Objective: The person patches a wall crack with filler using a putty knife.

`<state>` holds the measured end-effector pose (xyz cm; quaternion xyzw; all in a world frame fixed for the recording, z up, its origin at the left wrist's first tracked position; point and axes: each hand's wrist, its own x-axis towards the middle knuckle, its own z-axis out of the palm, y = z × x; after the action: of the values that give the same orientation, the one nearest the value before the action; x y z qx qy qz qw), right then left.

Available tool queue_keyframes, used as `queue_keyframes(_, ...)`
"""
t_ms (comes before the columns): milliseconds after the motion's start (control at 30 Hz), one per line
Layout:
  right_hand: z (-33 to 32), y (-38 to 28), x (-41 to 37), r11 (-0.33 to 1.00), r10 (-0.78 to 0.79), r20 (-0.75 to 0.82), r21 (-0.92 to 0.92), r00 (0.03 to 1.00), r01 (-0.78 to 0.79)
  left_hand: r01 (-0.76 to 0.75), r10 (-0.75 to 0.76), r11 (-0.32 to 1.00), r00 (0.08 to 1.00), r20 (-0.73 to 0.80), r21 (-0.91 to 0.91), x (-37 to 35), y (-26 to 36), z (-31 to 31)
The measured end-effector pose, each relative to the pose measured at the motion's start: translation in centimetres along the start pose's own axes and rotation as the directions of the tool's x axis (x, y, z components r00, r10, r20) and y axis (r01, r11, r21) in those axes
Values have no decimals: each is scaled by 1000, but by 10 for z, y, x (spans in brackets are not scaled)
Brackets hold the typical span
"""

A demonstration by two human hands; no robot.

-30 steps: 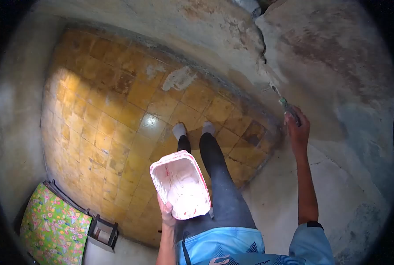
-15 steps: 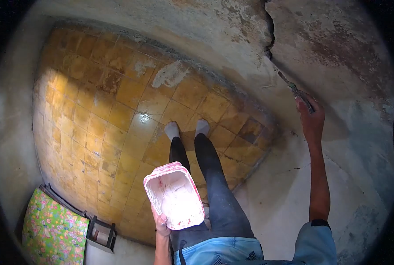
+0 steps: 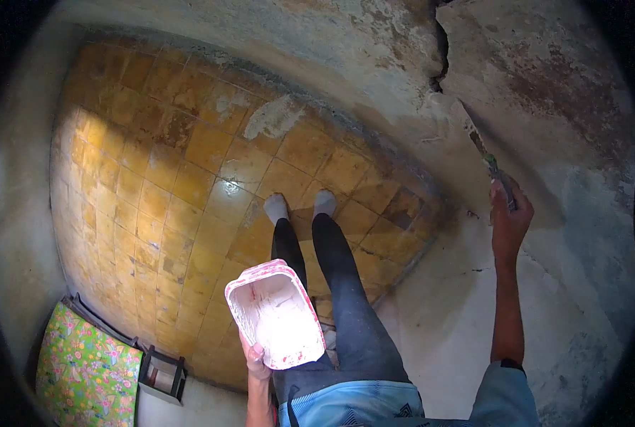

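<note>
Hands number two, each holding one thing: the left hand [image 3: 257, 361] has a single tub [image 3: 263, 273], the right hand [image 3: 511, 222] a single putty knife [image 3: 479, 141]. Two feet in pale grey socks [image 3: 276, 208] stand side by side on the floor [image 3: 143, 203], below two legs in dark leggings [image 3: 357, 313]. The tub is a rounded rectangle with whitish walls, its rim streaked pink-red, and smooth, wet-looking white paste [image 3: 287, 331] coats the inside. The knife has a long, narrow, smeared blade with a spot of green where it meets the handle. Yellow-brown square tiles, scuffed and stained, make up the floor; the wall [image 3: 396, 89] is rough and blotchy, split by one dark, jagged crack [image 3: 443, 53]. At the lower left is one green floral cloth [image 3: 90, 370], beside a dark frame [image 3: 162, 376]. The left fingers are closed around the tub's lower left side, its open mouth facing up towards the camera. The right fingers are wrapped firmly around the knife's handle, the blade reaching out beyond them towards the wall just below the crack; whether its tip touches the surface, I cannot tell.
</note>
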<state>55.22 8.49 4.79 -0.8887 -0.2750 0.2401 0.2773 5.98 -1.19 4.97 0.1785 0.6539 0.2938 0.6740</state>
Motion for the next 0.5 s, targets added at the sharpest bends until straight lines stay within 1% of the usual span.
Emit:
queue_keyframes(67, 4, 0, -10, 977, -193, 7, -91, 981, 193, -11, 11, 1000, 1000, -5, 0, 0, -3, 0)
queue_keyframes(100, 12, -2, -12, 986, -150, 54, -65, 987, 154, -15, 15, 1000, 1000, -8, 2, 0, -1, 0)
queue_keyframes(167, 30, -6, -14, 998, -64, 149, -13, 987, 66, 89, -89, 996, 996, -10, -1, 1, 11, 9)
queue_keyframes(200, 39, -10, -14, 998, -54, 140, -10, 989, 56, 140, -140, 990, 990, -12, 1, 2, 15, 10)
queue_keyframes(267, 53, -13, -8, 999, -34, 126, -3, 991, 35, 154, -154, 988, 988, -3, 8, 1, 11, 3)
queue_keyframes(333, 50, -16, -2, 1000, 28, 123, 8, 992, -29, 101, -101, 995, 995, -18, 20, 0, 8, -3)
queue_keyframes(367, 47, -16, 0, 998, 54, 121, 10, 991, -56, 38, -37, 999, 999, -35, 24, 0, 4, -2)
queue_keyframes(433, 49, -14, -4, 999, 19, 46, 43, 999, -21, -15, 17, 999, 999, -43, 40, 0, 0, -4)
queue_keyframes(500, 54, -16, -10, 998, -10, -21, 58, 1000, 11, -5, 7, 998, 999, -36, 55, 0, 0, -8)
